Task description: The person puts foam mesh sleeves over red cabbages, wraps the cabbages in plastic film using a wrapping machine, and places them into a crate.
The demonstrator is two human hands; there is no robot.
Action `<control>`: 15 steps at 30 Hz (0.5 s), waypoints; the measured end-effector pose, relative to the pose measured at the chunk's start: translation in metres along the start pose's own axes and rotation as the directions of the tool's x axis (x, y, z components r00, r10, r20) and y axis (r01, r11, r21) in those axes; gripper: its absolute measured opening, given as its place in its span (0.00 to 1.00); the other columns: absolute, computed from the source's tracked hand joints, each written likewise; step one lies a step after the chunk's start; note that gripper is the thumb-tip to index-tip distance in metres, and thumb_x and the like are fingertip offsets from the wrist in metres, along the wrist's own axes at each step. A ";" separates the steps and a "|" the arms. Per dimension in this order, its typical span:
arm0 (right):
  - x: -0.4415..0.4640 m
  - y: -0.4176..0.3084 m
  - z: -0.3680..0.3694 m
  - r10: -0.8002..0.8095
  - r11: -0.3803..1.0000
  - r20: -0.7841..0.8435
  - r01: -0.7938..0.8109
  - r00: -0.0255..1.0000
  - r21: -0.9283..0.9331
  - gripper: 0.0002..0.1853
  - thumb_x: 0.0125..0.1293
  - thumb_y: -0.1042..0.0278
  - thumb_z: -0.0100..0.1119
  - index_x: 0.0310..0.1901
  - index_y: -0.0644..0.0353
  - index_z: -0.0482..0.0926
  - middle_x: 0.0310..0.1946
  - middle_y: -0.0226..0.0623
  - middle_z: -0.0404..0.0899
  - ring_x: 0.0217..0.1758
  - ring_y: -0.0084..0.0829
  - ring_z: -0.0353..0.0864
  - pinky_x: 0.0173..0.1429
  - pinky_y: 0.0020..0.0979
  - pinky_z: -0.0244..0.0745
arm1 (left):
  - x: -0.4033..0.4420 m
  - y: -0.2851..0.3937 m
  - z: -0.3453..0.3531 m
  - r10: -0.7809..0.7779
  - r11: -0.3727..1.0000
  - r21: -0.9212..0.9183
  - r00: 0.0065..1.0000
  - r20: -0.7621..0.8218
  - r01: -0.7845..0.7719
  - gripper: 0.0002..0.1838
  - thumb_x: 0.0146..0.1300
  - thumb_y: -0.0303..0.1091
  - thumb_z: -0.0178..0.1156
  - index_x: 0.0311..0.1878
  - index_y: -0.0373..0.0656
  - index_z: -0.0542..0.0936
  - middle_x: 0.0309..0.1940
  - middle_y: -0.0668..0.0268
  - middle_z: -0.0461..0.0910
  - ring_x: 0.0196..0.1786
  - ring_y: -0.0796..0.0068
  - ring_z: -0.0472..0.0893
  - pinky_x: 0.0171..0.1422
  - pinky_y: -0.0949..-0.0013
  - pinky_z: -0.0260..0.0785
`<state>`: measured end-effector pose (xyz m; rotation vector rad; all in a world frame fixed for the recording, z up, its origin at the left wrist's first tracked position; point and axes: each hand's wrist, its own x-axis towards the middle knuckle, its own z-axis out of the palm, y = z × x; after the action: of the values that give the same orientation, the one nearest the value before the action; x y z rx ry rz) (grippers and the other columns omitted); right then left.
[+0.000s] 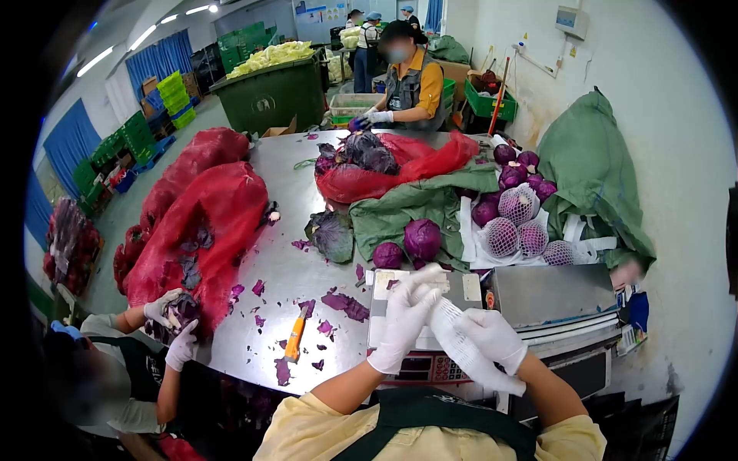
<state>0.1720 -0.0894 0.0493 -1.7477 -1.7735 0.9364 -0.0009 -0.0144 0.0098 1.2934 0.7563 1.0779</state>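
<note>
One white mesh sleeve [463, 352], at five o'clock of the view, is held slantwise above a scale [382, 313]. Its upper end is pinched by the gloved left hand [406, 316], and its side is gripped by the curled fingers of the gloved right hand [493, 338]. From the sleeve, bare purple cabbages [422, 239] are seen at eleven o'clock and net-wrapped cabbages [519, 203] at one. At nine, a yellow-handled knife [294, 338] is laid on the steel table [265, 307]; farther out, a dark cabbage [183, 310] is held by a co-worker [115, 376].
</note>
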 end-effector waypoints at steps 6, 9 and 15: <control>0.019 -0.013 0.017 -0.181 0.875 -0.285 0.287 0.941 0.390 0.19 0.73 0.64 0.47 0.61 0.64 0.73 0.52 0.40 0.77 0.55 0.28 0.77 0.58 0.26 0.71 | -0.002 -0.014 0.005 -0.253 0.848 -0.489 0.967 -0.032 0.205 0.06 0.64 0.25 0.62 0.42 0.35 0.77 0.41 0.61 0.82 0.40 0.79 0.81 0.42 0.77 0.75; 0.029 0.007 0.060 -0.157 0.869 -0.383 0.312 0.910 0.384 0.20 0.70 0.70 0.54 0.62 0.63 0.72 0.55 0.40 0.75 0.60 0.28 0.73 0.63 0.28 0.68 | -0.011 -0.033 0.020 0.002 0.984 -0.174 0.984 -0.176 -0.033 0.03 0.58 0.23 0.64 0.33 0.41 0.80 0.41 0.66 0.78 0.44 0.79 0.75 0.46 0.73 0.68; 0.058 0.032 0.075 0.115 0.678 -0.239 0.100 0.964 0.729 0.10 0.69 0.67 0.59 0.46 0.63 0.76 0.37 0.28 0.80 0.41 0.16 0.76 0.50 0.23 0.73 | 0.015 -0.058 0.001 0.167 0.962 -0.165 0.947 -0.276 -0.217 0.08 0.64 0.30 0.61 0.41 0.42 0.72 0.41 0.63 0.76 0.49 0.75 0.76 0.50 0.70 0.71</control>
<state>0.1331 -0.0437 -0.0312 -1.2524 -0.9791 1.1459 0.0167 0.0030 -0.0451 1.0875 0.7077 1.4649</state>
